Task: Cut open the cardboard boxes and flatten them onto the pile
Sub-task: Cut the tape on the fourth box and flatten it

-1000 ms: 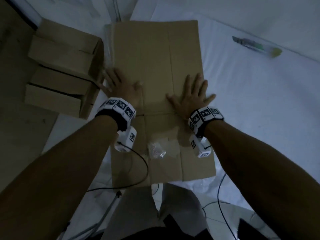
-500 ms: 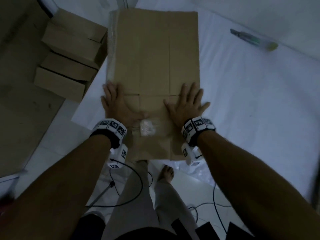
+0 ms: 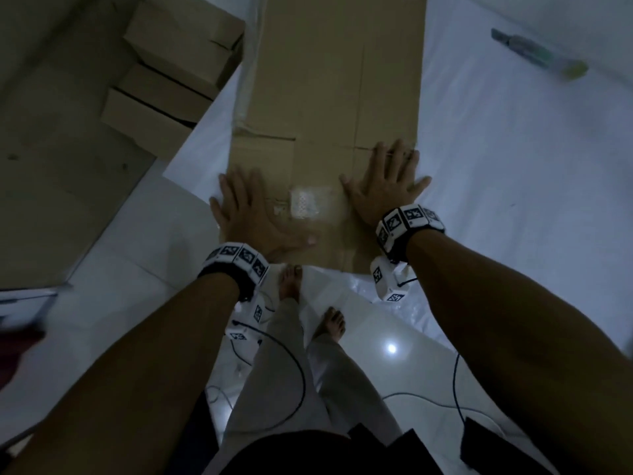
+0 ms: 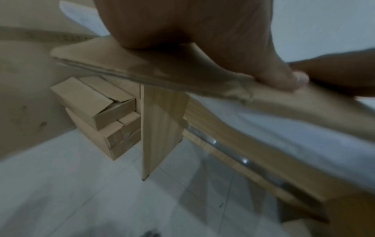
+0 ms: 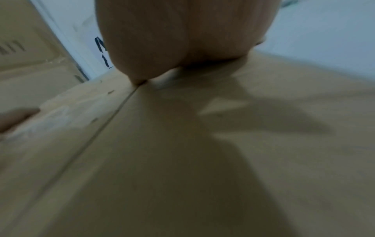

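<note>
Head view shows your left hand and right hand spread flat, fingers straight, pressing the flattened box on the white surface. That box looks done. Stacked boxes to your left remain uncut. The cutter lies well apart. The flattened box's far end is cropped; no pile shows.

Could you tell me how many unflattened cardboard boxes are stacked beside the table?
3, stacked left of the white-covered table: the top brown cardboard box, the middle one, and the bottom one. More could be hidden behind them.
</note>
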`<state>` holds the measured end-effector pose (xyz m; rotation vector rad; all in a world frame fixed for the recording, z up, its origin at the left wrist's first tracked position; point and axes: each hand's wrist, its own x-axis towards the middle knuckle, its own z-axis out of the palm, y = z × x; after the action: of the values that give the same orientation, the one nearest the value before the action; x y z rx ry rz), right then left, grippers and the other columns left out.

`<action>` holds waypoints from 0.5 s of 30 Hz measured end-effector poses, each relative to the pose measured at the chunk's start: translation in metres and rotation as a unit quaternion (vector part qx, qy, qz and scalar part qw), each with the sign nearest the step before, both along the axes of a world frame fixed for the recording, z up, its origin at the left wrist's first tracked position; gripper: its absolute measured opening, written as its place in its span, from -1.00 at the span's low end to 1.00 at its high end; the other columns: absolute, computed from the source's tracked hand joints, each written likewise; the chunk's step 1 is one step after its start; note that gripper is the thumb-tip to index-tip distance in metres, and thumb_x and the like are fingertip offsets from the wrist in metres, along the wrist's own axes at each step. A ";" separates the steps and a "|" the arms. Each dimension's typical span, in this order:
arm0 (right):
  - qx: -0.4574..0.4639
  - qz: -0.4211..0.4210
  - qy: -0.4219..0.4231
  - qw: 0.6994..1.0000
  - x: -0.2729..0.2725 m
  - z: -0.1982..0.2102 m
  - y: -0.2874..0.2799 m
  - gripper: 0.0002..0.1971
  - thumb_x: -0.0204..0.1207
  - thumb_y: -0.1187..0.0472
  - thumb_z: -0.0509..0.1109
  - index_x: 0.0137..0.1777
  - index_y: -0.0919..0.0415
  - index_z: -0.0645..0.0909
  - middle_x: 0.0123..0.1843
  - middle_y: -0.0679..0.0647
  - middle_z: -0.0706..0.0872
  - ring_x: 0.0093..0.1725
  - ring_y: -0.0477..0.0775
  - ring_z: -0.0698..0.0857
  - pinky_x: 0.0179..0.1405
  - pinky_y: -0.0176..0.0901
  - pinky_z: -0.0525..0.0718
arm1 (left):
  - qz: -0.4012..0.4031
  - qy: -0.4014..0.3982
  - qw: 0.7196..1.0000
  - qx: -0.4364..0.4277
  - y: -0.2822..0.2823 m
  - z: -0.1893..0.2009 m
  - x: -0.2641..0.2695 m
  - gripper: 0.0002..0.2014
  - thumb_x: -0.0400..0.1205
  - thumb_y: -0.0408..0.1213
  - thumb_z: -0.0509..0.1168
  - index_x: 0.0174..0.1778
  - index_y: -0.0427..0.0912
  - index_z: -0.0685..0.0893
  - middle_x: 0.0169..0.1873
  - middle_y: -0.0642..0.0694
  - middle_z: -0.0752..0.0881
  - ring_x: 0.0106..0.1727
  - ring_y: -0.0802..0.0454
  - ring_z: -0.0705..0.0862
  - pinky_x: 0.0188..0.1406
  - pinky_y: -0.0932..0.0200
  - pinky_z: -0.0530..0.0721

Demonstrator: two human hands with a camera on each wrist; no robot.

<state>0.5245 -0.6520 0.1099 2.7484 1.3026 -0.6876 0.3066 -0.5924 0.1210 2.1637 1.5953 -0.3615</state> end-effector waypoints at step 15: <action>0.070 -0.050 0.000 0.996 -0.028 -0.002 -0.056 -0.03 0.52 -0.48 -0.07 0.72 0.15 -0.22 0.73 0.19 -0.27 0.71 0.19 -0.26 0.64 0.34 -0.16 | 0.016 -0.040 0.999 -0.020 0.009 0.009 0.002 0.57 -0.10 0.69 0.31 0.66 0.00 -0.37 0.67 -0.12 -0.36 0.67 -0.15 -0.38 0.59 -0.35 -0.25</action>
<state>0.4965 -0.7075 0.1075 2.9428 1.2666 -0.6251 0.3082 -0.5833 0.1297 2.0947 1.5628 -0.2899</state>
